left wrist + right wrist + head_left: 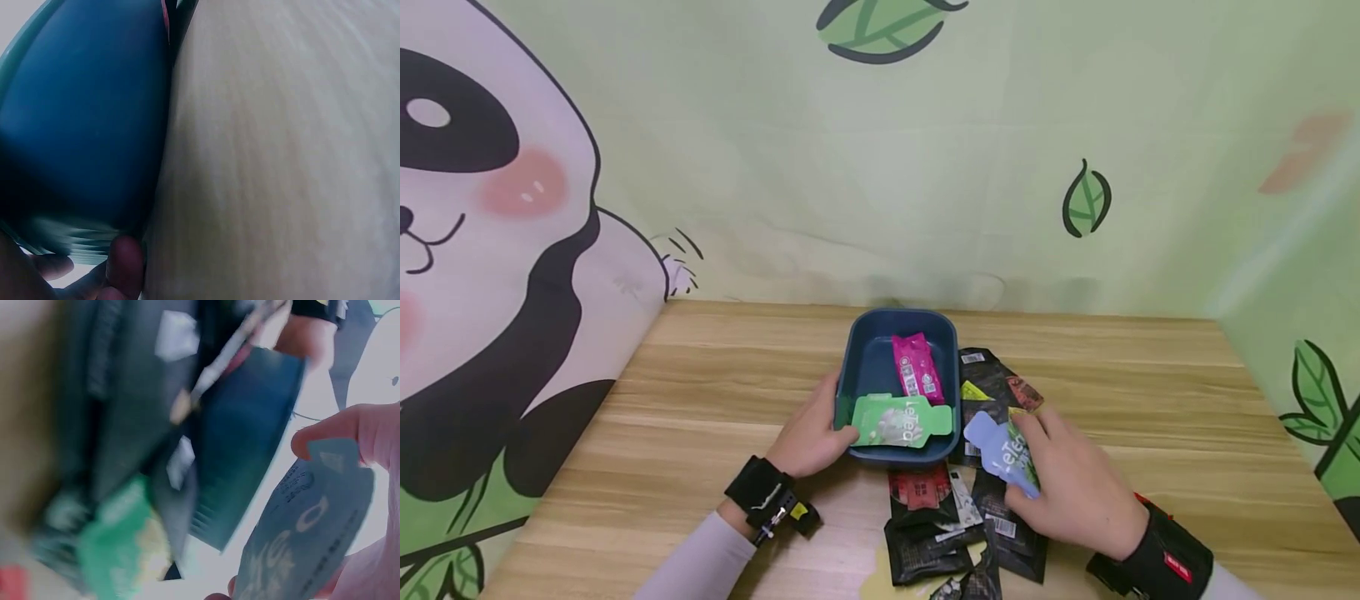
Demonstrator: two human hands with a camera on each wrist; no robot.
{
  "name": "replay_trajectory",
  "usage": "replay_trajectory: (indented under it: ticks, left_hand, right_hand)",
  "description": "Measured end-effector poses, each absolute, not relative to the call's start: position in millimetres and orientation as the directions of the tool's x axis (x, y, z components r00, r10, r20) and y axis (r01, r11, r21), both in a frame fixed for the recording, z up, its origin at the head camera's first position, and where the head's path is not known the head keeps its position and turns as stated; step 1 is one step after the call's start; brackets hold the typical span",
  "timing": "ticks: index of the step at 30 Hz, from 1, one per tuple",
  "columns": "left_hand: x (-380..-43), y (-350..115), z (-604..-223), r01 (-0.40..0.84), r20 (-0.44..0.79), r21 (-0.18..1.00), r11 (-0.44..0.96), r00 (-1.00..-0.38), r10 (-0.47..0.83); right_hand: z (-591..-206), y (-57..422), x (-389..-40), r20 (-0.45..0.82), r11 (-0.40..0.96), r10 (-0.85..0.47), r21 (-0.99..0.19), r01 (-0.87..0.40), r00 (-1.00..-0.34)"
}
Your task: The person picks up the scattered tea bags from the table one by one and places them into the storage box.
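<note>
My left hand (811, 429) grips the left wall of a dark blue plastic basket (868, 325), thumb over the rim and fingers outside it. In the left wrist view, fingertips (125, 265) press against the basket's ribbed side. Inside lie a pink sachet (917, 367) and, nearer me, a green LeTea sachet (891, 422). To the basket's right, my right hand (1075, 483) pinches a light blue LeTea sachet (1003, 450) by its edge. The right wrist view shows the blue sachet (306, 525) between thumb and fingers, tilted above the pile.
Several black sachets (1011, 521) lie overlapping to the right of and in front of the basket. One bears a red panel (922, 492). The wooden table (737, 350) meets a green wall cloth (775, 167) with leaves and a panda (467, 250) at the left.
</note>
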State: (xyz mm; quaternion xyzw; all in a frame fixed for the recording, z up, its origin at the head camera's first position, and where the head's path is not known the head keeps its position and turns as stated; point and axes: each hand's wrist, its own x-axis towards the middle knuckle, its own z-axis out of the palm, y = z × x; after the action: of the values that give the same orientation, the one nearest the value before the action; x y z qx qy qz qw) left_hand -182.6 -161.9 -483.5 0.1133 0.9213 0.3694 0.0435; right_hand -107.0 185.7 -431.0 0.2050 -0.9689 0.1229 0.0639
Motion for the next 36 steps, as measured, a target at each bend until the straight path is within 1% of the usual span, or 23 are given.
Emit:
replay_trajectory:
  ticks: [5,8,16,24,30,36]
  left_hand:
    - [-182.6,-161.3,-483.6,0.176,0.002,0.693,0.700,-0.970,0.242]
    - [-182.4,-161.2,-483.4,0.174,0.002,0.694,0.699,-0.971,0.240]
    - [-182.1,-161.2,-485.6,0.178,0.010,0.689,0.703,-0.971,0.237]
    - [-182.3,-161.9,-484.6,0.171,0.006,0.689,0.704,-0.973,0.230]
    - [-182.0,-162.0,-484.5,0.164,-0.008,0.690,0.705,-0.972,0.234]
    - [-183.6,-163.6,-487.1,0.177,0.000,0.692,0.700,-0.969,0.246]
  right_hand:
    - [-415.9,176.2,-123.8,0.232,0.858,-0.408,-0.233,-0.457,-0.883]
    - [-410.9,166.9,-136.7,0.251,0.840,-0.441,-0.223,-0.495,-0.862]
    - [-405.6,135.0,-166.6,0.287,0.736,-0.571,-0.234,-0.635,-0.769]
    - [-401.5,98.6,-188.8,0.296,0.656,-0.652,-0.242,-0.715,-0.698]
    - [-399.4,82.9,-201.4,0.279,0.639,-0.678,-0.232,-0.733,-0.680]
    - [-398.1,79.9,-204.5,0.245,0.634,-0.695,-0.234,-0.737,-0.676]
